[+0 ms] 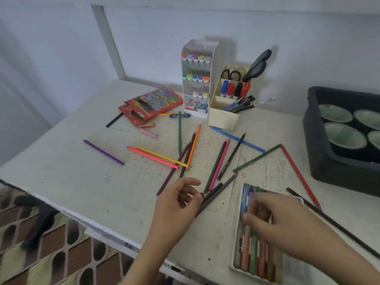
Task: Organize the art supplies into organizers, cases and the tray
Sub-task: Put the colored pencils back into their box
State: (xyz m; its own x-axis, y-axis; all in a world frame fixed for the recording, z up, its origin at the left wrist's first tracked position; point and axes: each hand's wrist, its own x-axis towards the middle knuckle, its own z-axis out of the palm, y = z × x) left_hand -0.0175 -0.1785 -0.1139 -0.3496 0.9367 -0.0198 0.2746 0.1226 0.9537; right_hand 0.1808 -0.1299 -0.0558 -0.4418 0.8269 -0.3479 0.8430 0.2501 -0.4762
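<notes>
Left hand [181, 200] loose beside dark grey pencil [226, 185]: light, stiff, rolls; pinch mid-shaft. Right hand [275, 221] over white crayon case [234, 264], grip unclear.

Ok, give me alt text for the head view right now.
A left hand reaches two dark pencils while the right hand hovers over an open crayon box on a white table. Coloured pencils lie scattered; a red pencil box, marker rack, pen holder and dark tray sit beyond.
</notes>
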